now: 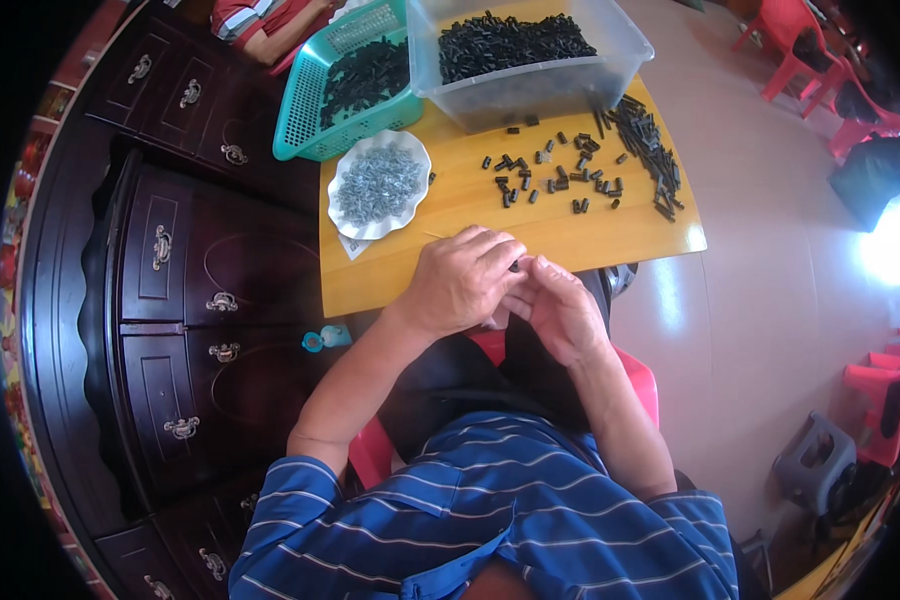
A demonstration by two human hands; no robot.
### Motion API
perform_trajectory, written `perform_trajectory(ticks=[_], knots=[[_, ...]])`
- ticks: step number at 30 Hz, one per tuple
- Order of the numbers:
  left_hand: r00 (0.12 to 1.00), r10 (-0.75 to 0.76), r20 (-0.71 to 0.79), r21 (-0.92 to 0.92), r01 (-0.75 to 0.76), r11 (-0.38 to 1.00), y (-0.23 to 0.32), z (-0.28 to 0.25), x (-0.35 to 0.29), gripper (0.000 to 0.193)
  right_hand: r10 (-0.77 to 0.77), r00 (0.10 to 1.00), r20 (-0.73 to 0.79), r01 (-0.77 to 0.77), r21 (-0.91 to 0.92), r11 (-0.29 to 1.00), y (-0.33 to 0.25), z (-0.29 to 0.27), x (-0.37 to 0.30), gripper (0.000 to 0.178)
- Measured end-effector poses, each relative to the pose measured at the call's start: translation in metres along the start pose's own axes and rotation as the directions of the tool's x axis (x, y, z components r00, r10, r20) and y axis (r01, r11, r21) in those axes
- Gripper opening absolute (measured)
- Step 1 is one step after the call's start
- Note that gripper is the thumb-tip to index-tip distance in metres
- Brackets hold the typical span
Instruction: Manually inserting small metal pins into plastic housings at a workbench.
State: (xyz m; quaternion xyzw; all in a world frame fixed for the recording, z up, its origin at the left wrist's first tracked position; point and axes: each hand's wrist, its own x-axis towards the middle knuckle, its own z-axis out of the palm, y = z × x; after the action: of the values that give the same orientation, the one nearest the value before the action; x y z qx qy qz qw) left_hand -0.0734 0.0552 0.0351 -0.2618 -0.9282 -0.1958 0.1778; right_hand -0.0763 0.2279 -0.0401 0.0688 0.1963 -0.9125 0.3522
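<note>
The person's left hand (pixel 467 275) holds a small black piece (pixel 515 266) in its fingers (pixel 502 250) at the near edge of the counter (pixel 370 285); the right hand (pixel 562 315) meets it, its grip partly hidden. To the left sits a white plate (pixel 335 198) heaped with clear bits (pixel 382 183). Farther back stand a green basket (pixel 295 130) and a clear tub (pixel 540 98), both holding black pieces. Short black tubes (pixel 560 183) lie scattered before the tub, with longer black sticks (pixel 652 152) at the right. A dark cabinet (pixel 245 230) stands left.
</note>
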Motion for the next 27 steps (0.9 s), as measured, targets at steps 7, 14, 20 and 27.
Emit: perform_trajectory(ticks=[7, 14, 20, 27], knots=[[0.995, -0.072, 0.065, -0.146, 0.081, 0.986, 0.0031, 0.0004, 0.0000, 0.030, -0.006, 0.999, 0.033, 0.008, -0.063, 0.998, 0.0019, 0.0017, -0.0015, 0.025], [0.993, -0.091, 0.078, -0.213, 0.106, 0.971, 0.0015, -0.0007, 0.0011, 0.029, 0.005, 1.000, 0.007, -0.005, -0.034, 0.999, 0.0002, 0.0079, -0.0031, 0.028], [0.997, -0.048, 0.057, -0.187, 0.058, 0.981, 0.0006, -0.0018, 0.0032, 0.026, 0.021, 0.999, 0.025, -0.019, -0.057, 0.998, 0.0006, 0.0048, -0.0010, 0.029], [0.982, -0.125, 0.142, -0.145, 0.146, 0.979, 0.0033, -0.0045, 0.0009, 0.023, 0.004, 1.000, 0.019, -0.002, -0.066, 0.998, 0.0033, 0.0082, 0.0003, 0.028]])
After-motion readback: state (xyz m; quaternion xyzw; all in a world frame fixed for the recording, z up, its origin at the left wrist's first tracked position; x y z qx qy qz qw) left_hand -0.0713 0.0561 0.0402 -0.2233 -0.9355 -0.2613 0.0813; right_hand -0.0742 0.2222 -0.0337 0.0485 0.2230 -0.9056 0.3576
